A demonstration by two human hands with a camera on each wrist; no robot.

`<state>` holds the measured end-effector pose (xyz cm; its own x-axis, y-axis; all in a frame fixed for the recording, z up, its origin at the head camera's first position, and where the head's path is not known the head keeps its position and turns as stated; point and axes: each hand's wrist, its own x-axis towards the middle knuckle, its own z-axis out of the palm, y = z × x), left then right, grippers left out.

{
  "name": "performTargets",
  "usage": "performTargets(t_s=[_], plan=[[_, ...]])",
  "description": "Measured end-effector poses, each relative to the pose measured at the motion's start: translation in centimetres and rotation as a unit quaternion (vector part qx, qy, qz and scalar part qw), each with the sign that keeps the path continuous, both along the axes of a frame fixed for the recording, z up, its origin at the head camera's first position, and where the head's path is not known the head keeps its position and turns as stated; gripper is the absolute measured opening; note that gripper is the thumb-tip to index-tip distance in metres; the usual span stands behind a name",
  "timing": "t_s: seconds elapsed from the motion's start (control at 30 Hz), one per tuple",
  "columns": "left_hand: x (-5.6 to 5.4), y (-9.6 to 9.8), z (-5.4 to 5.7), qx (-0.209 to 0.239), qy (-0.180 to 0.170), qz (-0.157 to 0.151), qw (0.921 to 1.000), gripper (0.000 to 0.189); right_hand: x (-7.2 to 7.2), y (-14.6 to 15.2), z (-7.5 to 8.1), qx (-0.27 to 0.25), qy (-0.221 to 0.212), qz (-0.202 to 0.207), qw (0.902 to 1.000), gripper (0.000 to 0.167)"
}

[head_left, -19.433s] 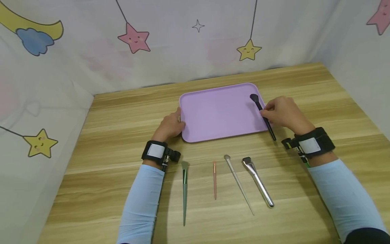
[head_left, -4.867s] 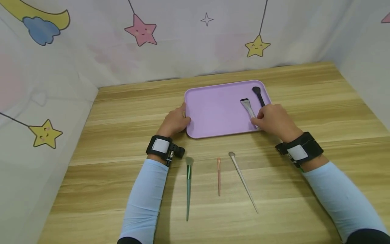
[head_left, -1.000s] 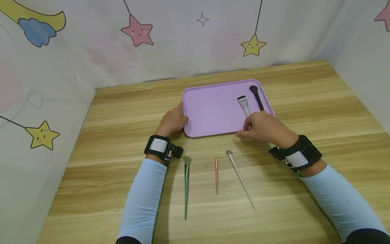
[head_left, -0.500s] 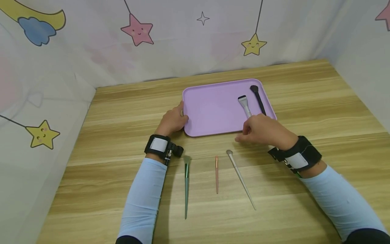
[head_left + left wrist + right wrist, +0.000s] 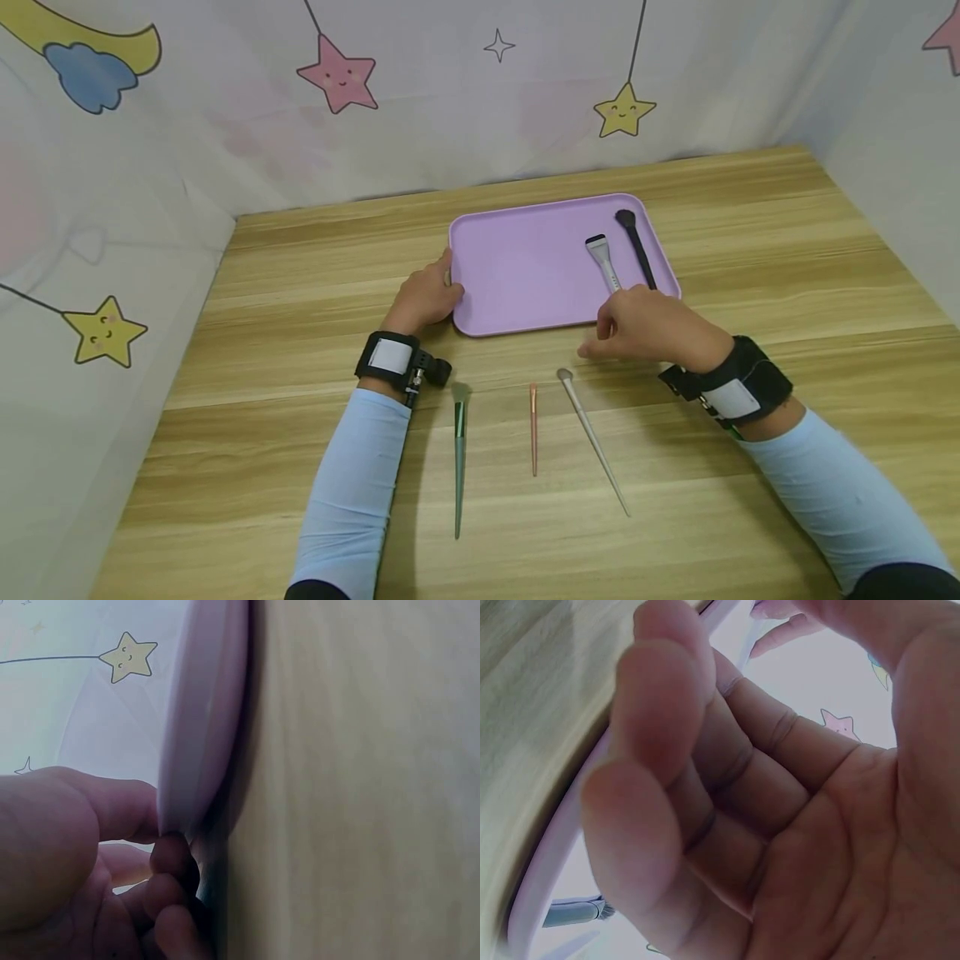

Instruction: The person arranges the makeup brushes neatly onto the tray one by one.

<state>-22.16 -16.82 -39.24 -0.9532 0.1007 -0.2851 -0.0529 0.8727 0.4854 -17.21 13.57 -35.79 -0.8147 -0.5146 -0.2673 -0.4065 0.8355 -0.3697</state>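
My left hand [image 5: 425, 296] holds the left edge of a purple tray [image 5: 517, 271]; in the left wrist view, thumb and fingers pinch its rim [image 5: 202, 712]. A black makeup brush [image 5: 637, 250] lies along the tray's right side. To its left is a silver flat-headed makeup brush [image 5: 603, 258]. Both handles' lower ends are hidden behind my right hand [image 5: 648, 325], which hovers at the tray's near right edge. Its fingers are loosely bent around nothing, and the palm [image 5: 817, 870] shows bare in the right wrist view.
Nearer me on the wooden table [image 5: 285, 350] lie a green makeup brush [image 5: 459, 467], a small pink one [image 5: 534, 433] and a slim white one [image 5: 592, 437]. A white curtain [image 5: 442, 142] with stars hangs behind the table.
The black brush, earlier in my right hand, and the silver brush, earlier on the table, now lie in the tray. My right hand has since released the silver brush and drawn slightly nearer me.
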Motion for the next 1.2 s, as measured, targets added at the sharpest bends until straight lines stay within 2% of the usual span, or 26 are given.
performTargets(t_s=[0.83, 1.2], plan=[[-0.2, 0.0, -0.3, 0.002, -0.007, 0.012, 0.9999, 0.071, 0.7, -0.3, 0.1, 0.018, -0.021, 0.015, 0.9995, 0.033], [-0.1, 0.0, -0.2, 0.006, -0.007, 0.009, 0.9999, 0.071, 1.1, -0.6, 0.4, 0.021, -0.054, 0.022, 0.998, 0.032]])
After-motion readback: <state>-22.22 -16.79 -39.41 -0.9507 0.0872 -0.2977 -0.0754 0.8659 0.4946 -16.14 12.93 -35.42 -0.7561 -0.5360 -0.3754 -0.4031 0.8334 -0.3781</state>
